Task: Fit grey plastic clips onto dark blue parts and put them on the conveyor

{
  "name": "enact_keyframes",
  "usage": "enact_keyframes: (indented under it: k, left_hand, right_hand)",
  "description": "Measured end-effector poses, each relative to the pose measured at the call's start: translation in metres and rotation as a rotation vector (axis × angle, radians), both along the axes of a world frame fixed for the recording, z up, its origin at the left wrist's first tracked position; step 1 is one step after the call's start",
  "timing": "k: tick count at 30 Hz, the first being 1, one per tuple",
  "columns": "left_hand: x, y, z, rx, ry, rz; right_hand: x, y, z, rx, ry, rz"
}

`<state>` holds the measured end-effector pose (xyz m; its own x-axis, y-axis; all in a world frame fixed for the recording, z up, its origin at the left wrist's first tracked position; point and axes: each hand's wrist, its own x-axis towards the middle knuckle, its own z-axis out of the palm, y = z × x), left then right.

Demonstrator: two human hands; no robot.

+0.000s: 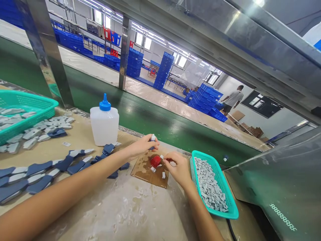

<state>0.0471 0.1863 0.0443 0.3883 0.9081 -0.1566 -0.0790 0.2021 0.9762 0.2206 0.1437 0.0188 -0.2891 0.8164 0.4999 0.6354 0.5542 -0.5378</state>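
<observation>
My left hand point(144, 146) is closed around a small part, mostly hidden by the fingers; a whitish end point(152, 137) and a bit of dark blue show. Between the thumb and fingertips of my right hand point(177, 164) is a small white plastic piece point(162, 157), right beside a red rounded object point(155, 161). That red object sits on a wet brown board point(147, 179). Two loose white pieces, one by the red object point(153, 170) and one nearer me point(164, 175), lie on the board.
A teal basket point(235, 214) full of small grey-white pieces stands at right. On the left are a white bottle point(104, 127) with a blue nozzle, rows of joined blue-and-white parts point(37, 169), and another teal basket point(47, 104). Behind runs a green conveyor point(140, 112); a person point(233, 98) stands far off.
</observation>
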Motion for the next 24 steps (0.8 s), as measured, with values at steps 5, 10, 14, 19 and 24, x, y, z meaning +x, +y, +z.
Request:
enact_keyframes:
  k: [5,10,14,19,24]
  left_hand:
    - [-0.002,0.001,0.009,-0.183,-0.178,0.186]
    - [-0.002,-0.003,0.009,-0.201,-0.229,0.146]
    - [-0.003,-0.004,0.008,-0.19,-0.273,0.102]
    - [-0.007,-0.003,0.008,-0.084,-0.21,0.012]
    - [-0.008,-0.001,0.007,-0.003,-0.037,0.019]
  right_hand:
    - [0.001,0.002,-0.01,-0.04,-0.071,-0.012]
    - [0.0,0.003,-0.014,-0.017,-0.075,0.011]
    - [0.0,0.004,-0.016,0.013,-0.06,0.044]
    - [0.001,0.005,-0.017,0.057,-0.095,0.06]
    - [0.002,0.006,-0.018,0.097,-0.134,0.072]
